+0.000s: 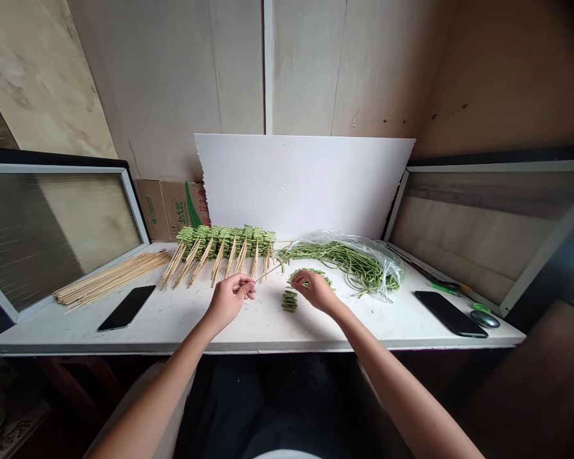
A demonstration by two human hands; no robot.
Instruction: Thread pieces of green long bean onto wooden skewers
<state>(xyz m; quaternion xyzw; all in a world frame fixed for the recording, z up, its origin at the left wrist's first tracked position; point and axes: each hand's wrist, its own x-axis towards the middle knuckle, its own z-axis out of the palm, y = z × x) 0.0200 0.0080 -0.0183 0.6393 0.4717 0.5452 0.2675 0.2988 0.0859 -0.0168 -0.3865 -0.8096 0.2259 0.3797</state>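
Observation:
My left hand (pixel 230 296) is closed in a pinch on a thin bamboo skewer (pixel 268 272) that points right and away. My right hand (pixel 314 288) is closed on a green long bean (pixel 310 273) that curls over the white table (pixel 182 322). Just left of my right hand stands a small stack of folded bean pieces (pixel 289 299). Behind my hands lies a row of finished bean skewers (pixel 224 245), their sticks fanned toward me.
A clear plastic bag of long beans (pixel 358 258) lies at the right. A pile of bare skewers (pixel 110 277) and a black phone (pixel 127 307) lie at the left. Another phone (pixel 450 312), scissors (pixel 447 287) and a round object (pixel 485 318) are at the right. A white foam board (pixel 301 182) leans behind.

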